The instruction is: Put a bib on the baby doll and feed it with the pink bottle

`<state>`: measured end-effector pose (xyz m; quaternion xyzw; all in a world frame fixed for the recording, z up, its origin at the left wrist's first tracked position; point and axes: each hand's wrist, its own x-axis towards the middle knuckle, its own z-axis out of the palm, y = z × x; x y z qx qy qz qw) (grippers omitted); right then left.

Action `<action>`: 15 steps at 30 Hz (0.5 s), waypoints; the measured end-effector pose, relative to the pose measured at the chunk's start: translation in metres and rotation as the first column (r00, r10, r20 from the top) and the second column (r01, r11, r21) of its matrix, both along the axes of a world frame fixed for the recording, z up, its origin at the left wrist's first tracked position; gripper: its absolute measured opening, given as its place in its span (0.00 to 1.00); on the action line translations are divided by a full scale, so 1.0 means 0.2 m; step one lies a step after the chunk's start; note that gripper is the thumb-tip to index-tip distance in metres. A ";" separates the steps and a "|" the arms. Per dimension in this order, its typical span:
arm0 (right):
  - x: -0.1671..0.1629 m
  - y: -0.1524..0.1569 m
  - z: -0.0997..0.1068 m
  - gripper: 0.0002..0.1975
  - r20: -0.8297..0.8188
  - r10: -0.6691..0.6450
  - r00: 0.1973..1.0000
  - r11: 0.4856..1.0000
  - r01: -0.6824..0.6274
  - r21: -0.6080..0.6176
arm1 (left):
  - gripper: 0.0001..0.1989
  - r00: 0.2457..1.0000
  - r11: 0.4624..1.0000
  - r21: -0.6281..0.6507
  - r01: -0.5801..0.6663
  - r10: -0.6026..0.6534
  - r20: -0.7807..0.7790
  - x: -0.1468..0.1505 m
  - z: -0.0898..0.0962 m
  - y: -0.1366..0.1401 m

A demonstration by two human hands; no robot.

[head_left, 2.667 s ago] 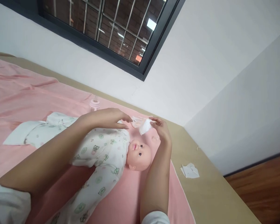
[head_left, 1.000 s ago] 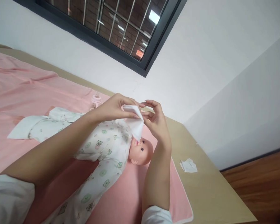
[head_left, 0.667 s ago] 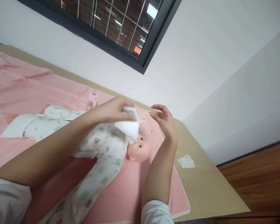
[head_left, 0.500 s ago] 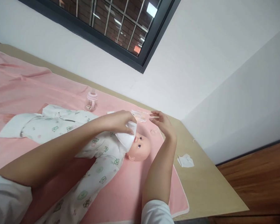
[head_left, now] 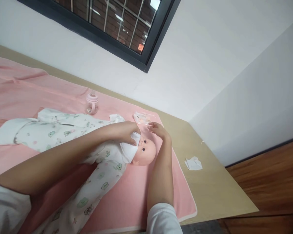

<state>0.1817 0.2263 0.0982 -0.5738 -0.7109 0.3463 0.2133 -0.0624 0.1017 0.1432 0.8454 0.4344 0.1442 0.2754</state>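
A baby doll [head_left: 146, 154] lies on its back on a pink blanket [head_left: 130, 198], dressed in a white suit printed with green animals [head_left: 104, 169]. My left hand [head_left: 127, 131] pinches a white cloth [head_left: 130, 150], which looks like a bib or collar, at the doll's chin and mouth. Just past the top of the doll's head, my right hand [head_left: 160, 130] hovers with its fingers bent and apart. Nothing shows clearly in them. Near its fingertips lies a clear printed plastic wrapper [head_left: 141, 117].
Behind the doll stands a baby bottle [head_left: 91, 103] with a pink collar and handle. A folded white tissue [head_left: 193, 163] lies on the wooden tabletop [head_left: 217, 191] at the right. The wall [head_left: 112, 78] and a dark-framed window [head_left: 143, 63] rise behind.
My right hand has moved left and slightly down, closer to the wrapper and the doll's head. My left hand keeps its pinch on the white cloth. The whole view has shifted slightly.
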 end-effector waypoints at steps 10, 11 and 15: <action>-0.05 0.16 -0.35 0.08 -0.347 -0.082 0.934 0.994 0.100 0.034 | 0.03 0.999 0.999 0.037 -0.035 0.036 -0.015 0.02 -0.06 0.04; -0.06 0.17 -0.38 0.07 -0.379 -0.086 0.921 0.993 0.108 0.037 | 0.03 0.999 0.999 0.035 -0.034 0.035 -0.013 0.02 -0.06 0.04; -0.06 0.19 -0.47 0.05 -0.435 -0.112 0.893 0.988 0.148 0.051 | 0.08 0.999 0.998 0.028 -0.049 0.049 -0.022 0.01 -0.06 0.04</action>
